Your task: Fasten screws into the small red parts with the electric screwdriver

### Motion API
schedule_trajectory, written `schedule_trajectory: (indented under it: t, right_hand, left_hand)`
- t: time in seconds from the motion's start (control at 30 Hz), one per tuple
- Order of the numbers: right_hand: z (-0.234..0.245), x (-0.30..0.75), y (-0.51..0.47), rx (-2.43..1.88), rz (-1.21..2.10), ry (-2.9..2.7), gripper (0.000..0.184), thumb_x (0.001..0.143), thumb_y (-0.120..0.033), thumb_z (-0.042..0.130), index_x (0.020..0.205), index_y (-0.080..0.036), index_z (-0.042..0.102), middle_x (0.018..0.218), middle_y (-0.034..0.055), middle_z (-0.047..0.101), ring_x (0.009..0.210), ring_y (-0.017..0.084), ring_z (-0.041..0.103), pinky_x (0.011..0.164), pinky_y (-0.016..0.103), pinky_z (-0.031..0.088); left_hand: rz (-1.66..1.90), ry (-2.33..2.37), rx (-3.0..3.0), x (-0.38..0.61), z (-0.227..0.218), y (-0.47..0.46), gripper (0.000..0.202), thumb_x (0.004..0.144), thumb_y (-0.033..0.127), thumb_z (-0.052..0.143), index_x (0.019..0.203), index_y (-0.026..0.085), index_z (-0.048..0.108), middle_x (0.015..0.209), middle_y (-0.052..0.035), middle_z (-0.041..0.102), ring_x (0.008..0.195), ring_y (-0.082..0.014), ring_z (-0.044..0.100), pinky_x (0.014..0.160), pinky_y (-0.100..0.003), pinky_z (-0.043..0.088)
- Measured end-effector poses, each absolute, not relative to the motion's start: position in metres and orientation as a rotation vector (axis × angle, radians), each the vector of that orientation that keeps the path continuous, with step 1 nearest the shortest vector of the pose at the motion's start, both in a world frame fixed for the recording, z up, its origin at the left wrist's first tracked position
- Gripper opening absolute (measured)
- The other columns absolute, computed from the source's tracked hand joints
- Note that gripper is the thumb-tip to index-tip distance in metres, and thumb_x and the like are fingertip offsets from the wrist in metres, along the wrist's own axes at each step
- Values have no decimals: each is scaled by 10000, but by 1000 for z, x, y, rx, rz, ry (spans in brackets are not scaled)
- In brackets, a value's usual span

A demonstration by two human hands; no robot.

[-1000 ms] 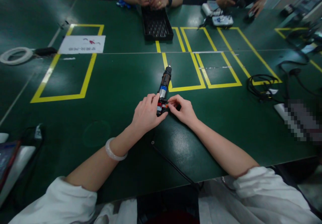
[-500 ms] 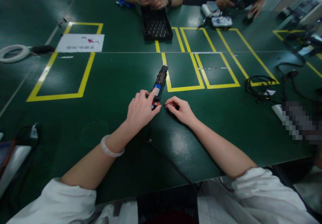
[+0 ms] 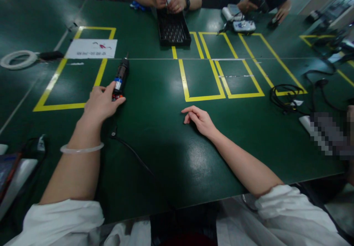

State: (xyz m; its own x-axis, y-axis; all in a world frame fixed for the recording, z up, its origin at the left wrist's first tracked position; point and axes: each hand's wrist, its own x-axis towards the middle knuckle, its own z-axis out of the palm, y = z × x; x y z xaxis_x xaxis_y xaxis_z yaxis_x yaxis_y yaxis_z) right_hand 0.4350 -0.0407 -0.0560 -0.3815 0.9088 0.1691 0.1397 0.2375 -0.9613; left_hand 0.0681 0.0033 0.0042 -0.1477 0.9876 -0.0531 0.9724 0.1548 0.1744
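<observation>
My left hand [image 3: 102, 101] is closed around the rear part of an electric screwdriver [image 3: 121, 76], which has a dark body with a blue and silver band. The tool's tip points away from me, beside the right strip of a yellow taped outline [image 3: 100, 73]. A thin black cord [image 3: 132, 151] with a small ring on it trails from below that hand toward the table's near edge. My right hand [image 3: 200, 120] rests on the green table [image 3: 155, 128] in front of me, fingers loosely bent and apart, with nothing in it.
A printed white sheet [image 3: 92, 48] lies across the left outline. Farther left is a roll of white tape [image 3: 19, 59]. Across the table, a person's hands work above a black tray [image 3: 174, 41]. At right are a coiled black cable [image 3: 287, 93] and more yellow outlines.
My left hand has carried the electric screwdriver to the left, toward the left taped outline, and the cord has followed. My right hand stays in place, its index finger now straighter.
</observation>
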Motion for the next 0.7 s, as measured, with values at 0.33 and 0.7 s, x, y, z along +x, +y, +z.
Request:
schedule_trajectory:
  t: [0.33, 0.7]
  right_hand:
    - [-51, 436, -44, -991, 1222, -1751, 247, 979, -195, 386, 988, -185, 632, 604, -43, 687, 612, 133, 665, 765, 275, 494]
    - [-50, 438, -43, -972, 1158, -1810, 223, 888, -116, 391, 740, -223, 517, 583, -46, 612, 621, 142, 599, 740, 270, 453]
  left_hand:
    - [199, 2455, 1733, 7, 6, -4, 732, 956, 561, 478, 1602, 252, 325, 1482, -163, 402, 1300, -432, 451, 1075, -653, 381]
    - [467, 2650, 1510, 20, 4, -5, 721, 819, 456, 681, 1402, 93, 462, 1383, -180, 531, 1206, -402, 551, 1023, -619, 436]
